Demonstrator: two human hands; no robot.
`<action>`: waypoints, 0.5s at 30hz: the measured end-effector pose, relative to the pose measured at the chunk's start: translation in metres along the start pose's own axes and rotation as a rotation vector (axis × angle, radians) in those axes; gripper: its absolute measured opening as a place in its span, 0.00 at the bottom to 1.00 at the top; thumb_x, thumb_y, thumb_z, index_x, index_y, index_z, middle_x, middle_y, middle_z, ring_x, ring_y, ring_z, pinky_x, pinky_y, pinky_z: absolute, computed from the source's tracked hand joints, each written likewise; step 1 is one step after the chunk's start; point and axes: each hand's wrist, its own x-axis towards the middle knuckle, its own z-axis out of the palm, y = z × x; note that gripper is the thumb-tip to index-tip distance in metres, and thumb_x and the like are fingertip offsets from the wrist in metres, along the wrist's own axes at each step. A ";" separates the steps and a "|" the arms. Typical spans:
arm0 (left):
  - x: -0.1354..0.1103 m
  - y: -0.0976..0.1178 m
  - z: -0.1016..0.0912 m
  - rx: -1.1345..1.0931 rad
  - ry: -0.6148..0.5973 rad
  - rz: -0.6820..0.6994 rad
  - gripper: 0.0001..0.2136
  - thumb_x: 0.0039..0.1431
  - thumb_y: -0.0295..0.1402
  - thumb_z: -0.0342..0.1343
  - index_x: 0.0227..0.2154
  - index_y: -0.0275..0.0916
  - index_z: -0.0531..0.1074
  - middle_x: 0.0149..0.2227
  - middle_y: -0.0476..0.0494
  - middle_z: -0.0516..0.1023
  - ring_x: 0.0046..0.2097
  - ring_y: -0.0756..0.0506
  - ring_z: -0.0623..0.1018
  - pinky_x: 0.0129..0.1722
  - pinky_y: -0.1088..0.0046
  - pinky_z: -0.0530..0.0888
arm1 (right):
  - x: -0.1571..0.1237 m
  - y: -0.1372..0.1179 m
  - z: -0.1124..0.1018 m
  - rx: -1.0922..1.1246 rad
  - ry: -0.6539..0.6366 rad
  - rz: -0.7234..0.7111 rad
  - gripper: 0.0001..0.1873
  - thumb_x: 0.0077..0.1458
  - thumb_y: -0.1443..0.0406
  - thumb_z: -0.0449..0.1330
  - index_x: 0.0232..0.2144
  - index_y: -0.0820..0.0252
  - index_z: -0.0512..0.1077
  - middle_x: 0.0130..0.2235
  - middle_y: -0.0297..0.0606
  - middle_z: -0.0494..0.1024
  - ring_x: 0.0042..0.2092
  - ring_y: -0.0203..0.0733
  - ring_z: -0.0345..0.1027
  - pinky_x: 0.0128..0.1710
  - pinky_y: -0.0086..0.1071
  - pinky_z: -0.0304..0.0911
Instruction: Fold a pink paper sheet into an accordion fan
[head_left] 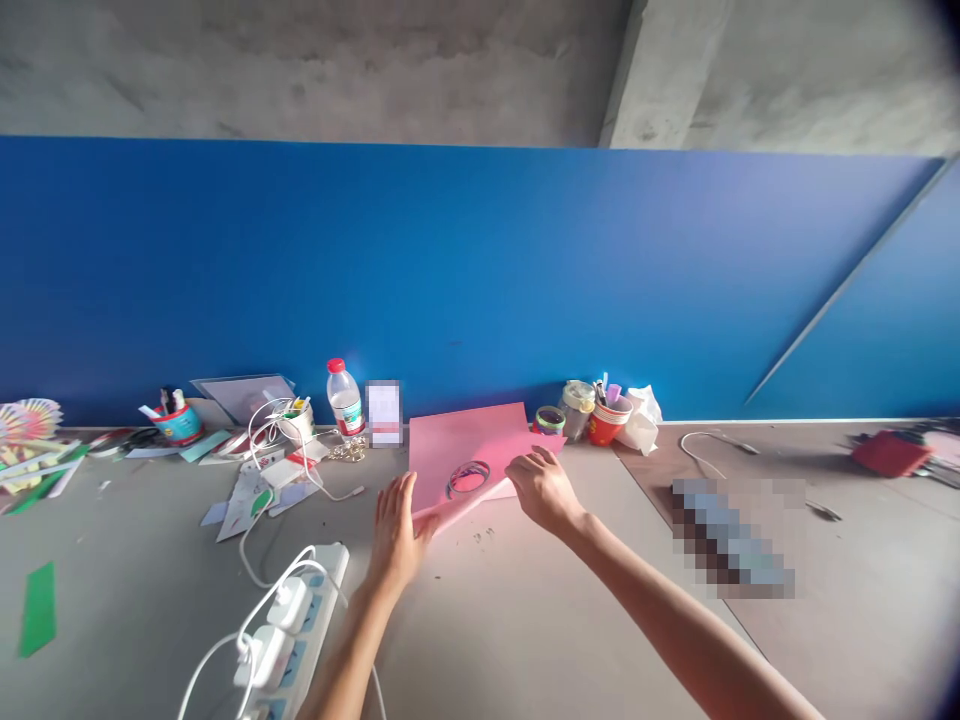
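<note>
A sheet of pink paper [472, 425] lies toward the back of the desk, with its front part lifted and bent or folded; I cannot tell whether there is a second sheet. My left hand [397, 530] grips the paper's front left corner, thumb at the near edge and fingers along the side. On the right, my right hand [546, 490] has its fingers curled over the paper's raised right part. Between the hands, a thin grey ring-shaped coil [468, 480] shows on the pink surface.
A white power strip [322, 600] with plugs and cables lies front left. Behind stand a bottle [344, 400], a phone [385, 412], a jar [578, 410] and a red cup [609, 420] of pens. A blue partition [480, 270] closes off the back.
</note>
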 end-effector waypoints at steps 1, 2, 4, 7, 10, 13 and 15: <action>-0.002 -0.001 0.001 -0.047 -0.053 -0.027 0.28 0.57 0.35 0.53 0.60 0.37 0.54 0.60 0.34 0.63 0.63 0.38 0.59 0.62 0.53 0.53 | 0.000 0.000 -0.007 -0.004 -0.058 -0.012 0.18 0.56 0.75 0.46 0.33 0.59 0.75 0.37 0.42 0.77 0.40 0.43 0.66 0.56 0.43 0.48; -0.005 -0.001 0.001 -0.093 -0.123 -0.049 0.28 0.56 0.34 0.53 0.60 0.38 0.55 0.60 0.34 0.64 0.63 0.38 0.60 0.62 0.52 0.53 | -0.003 -0.001 -0.013 -0.003 -0.132 -0.026 0.17 0.56 0.75 0.46 0.33 0.60 0.75 0.37 0.43 0.77 0.39 0.43 0.66 0.54 0.42 0.50; -0.011 -0.001 0.003 -0.169 -0.267 -0.077 0.23 0.54 0.31 0.52 0.55 0.40 0.63 0.58 0.36 0.67 0.61 0.38 0.64 0.62 0.50 0.52 | -0.011 -0.004 -0.021 0.012 -0.276 -0.049 0.16 0.54 0.75 0.47 0.30 0.61 0.75 0.35 0.43 0.76 0.37 0.42 0.66 0.47 0.39 0.56; -0.022 0.002 0.003 -0.223 -0.380 -0.081 0.13 0.53 0.27 0.50 0.39 0.42 0.74 0.51 0.40 0.75 0.55 0.40 0.71 0.62 0.50 0.52 | -0.031 -0.008 -0.025 0.055 -0.389 -0.055 0.14 0.54 0.74 0.50 0.27 0.61 0.74 0.31 0.41 0.76 0.33 0.41 0.67 0.38 0.34 0.59; -0.031 0.007 -0.001 -0.253 -0.414 -0.059 0.09 0.54 0.27 0.49 0.31 0.42 0.75 0.46 0.43 0.78 0.51 0.42 0.74 0.62 0.49 0.49 | -0.048 -0.009 -0.028 0.151 -0.484 -0.044 0.09 0.54 0.67 0.55 0.32 0.58 0.76 0.33 0.38 0.78 0.33 0.39 0.70 0.35 0.31 0.62; -0.039 0.013 -0.004 -0.282 -0.434 -0.027 0.09 0.57 0.28 0.48 0.28 0.41 0.74 0.40 0.46 0.79 0.47 0.45 0.76 0.61 0.51 0.53 | -0.051 -0.011 -0.031 0.370 -0.472 0.038 0.12 0.55 0.63 0.55 0.41 0.55 0.75 0.40 0.37 0.78 0.39 0.41 0.71 0.39 0.32 0.65; -0.044 0.015 -0.005 -0.306 -0.431 0.005 0.10 0.57 0.27 0.47 0.27 0.41 0.73 0.38 0.47 0.79 0.45 0.45 0.76 0.59 0.54 0.60 | -0.046 -0.015 -0.027 0.427 -0.385 0.040 0.16 0.55 0.64 0.56 0.46 0.55 0.73 0.47 0.41 0.75 0.48 0.45 0.67 0.48 0.38 0.63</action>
